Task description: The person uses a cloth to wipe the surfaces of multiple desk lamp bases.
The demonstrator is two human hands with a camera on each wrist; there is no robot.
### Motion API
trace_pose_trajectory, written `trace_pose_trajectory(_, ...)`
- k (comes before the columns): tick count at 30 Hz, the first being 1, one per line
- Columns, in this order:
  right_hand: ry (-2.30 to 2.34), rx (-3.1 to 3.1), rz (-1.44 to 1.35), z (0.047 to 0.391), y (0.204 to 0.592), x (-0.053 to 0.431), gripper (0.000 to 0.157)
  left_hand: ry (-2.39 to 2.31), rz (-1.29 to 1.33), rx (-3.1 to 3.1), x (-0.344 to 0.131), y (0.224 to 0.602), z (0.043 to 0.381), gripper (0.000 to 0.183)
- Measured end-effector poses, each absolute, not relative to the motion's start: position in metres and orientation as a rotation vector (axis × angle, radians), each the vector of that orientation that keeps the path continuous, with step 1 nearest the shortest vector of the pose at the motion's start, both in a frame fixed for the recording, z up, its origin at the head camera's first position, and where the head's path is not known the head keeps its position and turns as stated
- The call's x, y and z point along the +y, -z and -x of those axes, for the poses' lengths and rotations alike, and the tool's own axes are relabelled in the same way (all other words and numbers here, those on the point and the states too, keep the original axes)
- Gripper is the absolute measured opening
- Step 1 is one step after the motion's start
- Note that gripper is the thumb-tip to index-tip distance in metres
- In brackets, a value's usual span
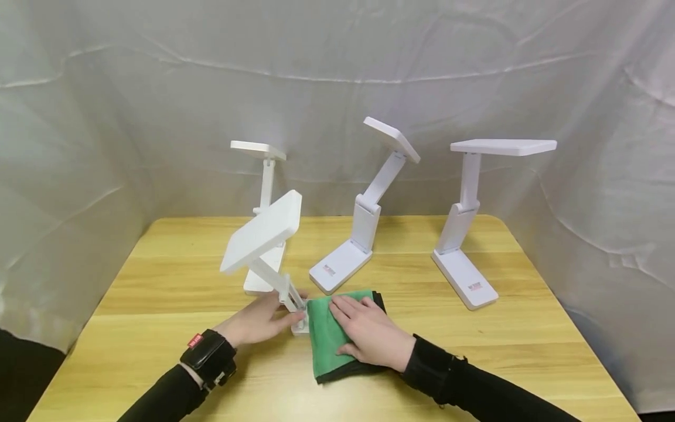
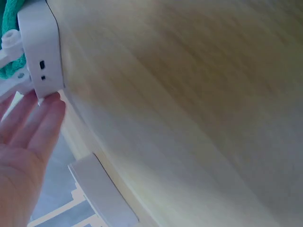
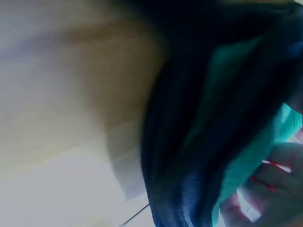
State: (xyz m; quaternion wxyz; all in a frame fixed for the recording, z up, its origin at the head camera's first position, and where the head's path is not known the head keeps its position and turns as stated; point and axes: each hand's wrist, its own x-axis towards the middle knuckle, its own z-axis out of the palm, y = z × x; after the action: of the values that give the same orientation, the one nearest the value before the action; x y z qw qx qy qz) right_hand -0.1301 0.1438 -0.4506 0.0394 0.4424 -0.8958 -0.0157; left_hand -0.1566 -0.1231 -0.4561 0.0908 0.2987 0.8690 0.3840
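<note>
A white folding desk lamp (image 1: 263, 231) stands at the front with its head tilted up to the left. My left hand (image 1: 258, 321) grips the hinge end of its base (image 1: 300, 329), thumb in front and fingers behind. The left wrist view shows fingertips right at the end of the base (image 2: 41, 52), which has two small ports. A folded green cloth (image 1: 324, 346) with a black edge covers the rest of the base. On top of the cloth lies my right hand (image 1: 371, 334), pressing with extended fingers. In the right wrist view the cloth (image 3: 241, 165) hangs in folds beside the fingers.
Three more white desk lamps stand behind: one at left (image 1: 268, 181), one in the middle (image 1: 364, 225) and one at right (image 1: 459, 228). The left one is partly hidden by the front lamp. Grey sheeting (image 1: 337, 35) surrounds the wooden table (image 1: 474, 363).
</note>
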Motion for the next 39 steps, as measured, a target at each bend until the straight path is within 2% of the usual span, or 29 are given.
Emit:
trace_pose_trajectory(6,0.339,-2.516,-1.29,0.131,0.452,0.116,0.063,-1.083,-0.911,2.602,-0.123,0.453,0.156,0.04)
trace_pose_trajectory(14,0.324,-2.544,-1.106,0.123,0.46,0.095,0.063,-1.055,-0.943,2.633,-0.119,0.455,0.154,0.034)
trace_pose_trajectory(18,0.274,-2.542,-1.219,0.125,0.457,0.105,0.053,-1.055,-0.979,2.669,-0.116,0.457,0.153,0.028)
trace_pose_trajectory(21,0.1,-2.601,-1.371,0.128,0.452,0.122,0.044,-1.037,-0.963,2.693,-0.116,0.458,0.154,0.031)
trace_pose_trajectory(26,-0.204,-2.723,-1.38,0.128,0.451,0.143,0.049,-1.023,-0.941,2.69,-0.117,0.455,0.152,0.033)
trace_pose_trajectory(28,-0.161,-2.714,-1.288,0.126,0.455,0.139,0.051,-1.03,-0.966,2.698,-0.116,0.455,0.152,0.029)
trace_pose_trajectory(31,0.038,-2.666,-1.171,0.123,0.46,0.121,0.062,-1.047,-1.01,2.707,-0.115,0.456,0.153,0.026)
trace_pose_trajectory(34,0.177,-2.611,-1.139,0.123,0.461,0.108,0.067,-1.071,-1.029,2.699,-0.114,0.457,0.154,0.023)
trace_pose_trajectory(39,0.089,-2.63,-1.277,0.124,0.456,0.116,0.047,-1.07,-1.014,2.717,-0.115,0.459,0.153,0.027)
